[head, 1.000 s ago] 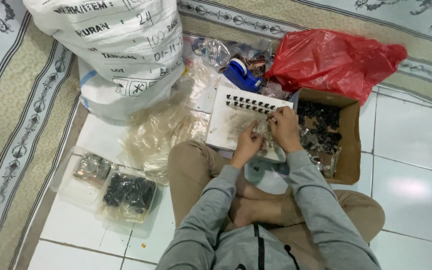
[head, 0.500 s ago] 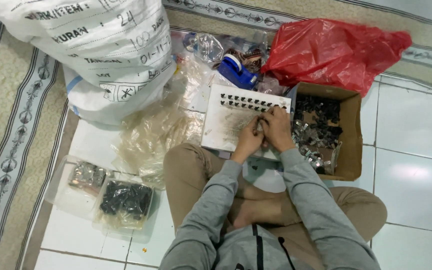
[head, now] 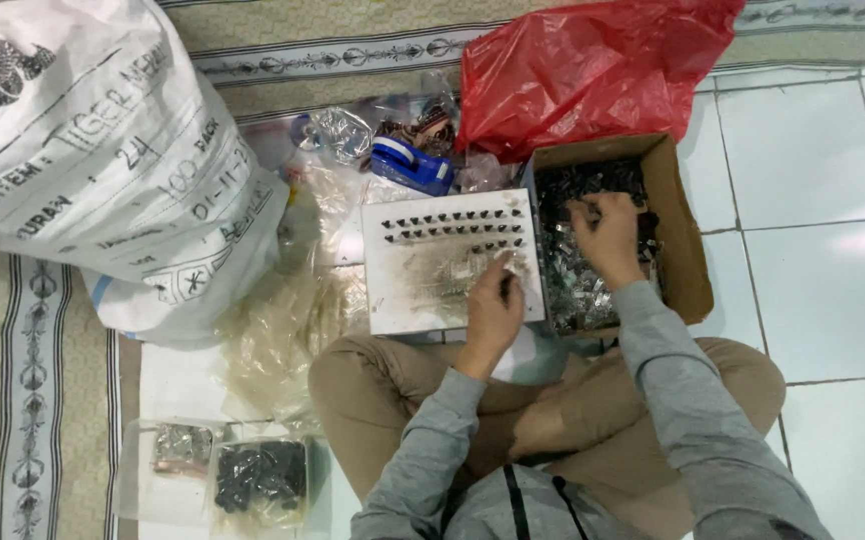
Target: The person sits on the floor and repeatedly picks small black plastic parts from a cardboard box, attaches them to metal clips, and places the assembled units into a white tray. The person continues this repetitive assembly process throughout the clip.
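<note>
— What lay nearest the person?

— Bent legs in tan trousers (head: 393, 400), and to the left two clear plastic packets (head: 243, 475) of small dark and silvery parts on the white tiled floor (head: 823, 250).

— And the hands?

— The left hand (head: 493, 310) rested on the lower right part of the flat white board (head: 423, 290), fingers curled close together; whether they pinched anything I couldn't tell. The right hand (head: 605, 232) reached into the brown cardboard box (head: 681, 240) just beside the board, fingers bent down among the small dark and silvery metal pieces (head: 578, 285) — its grasp was hidden.

— The board itself?

— Rows of small dark pieces (head: 453, 225) stood along its top edge.

— Farther off?

— A blue tape dispenser (head: 410, 165) near crumpled clear bags, a red plastic bag (head: 593, 70) behind the box, and a big white printed sack (head: 93, 160) crowding the left side.
</note>
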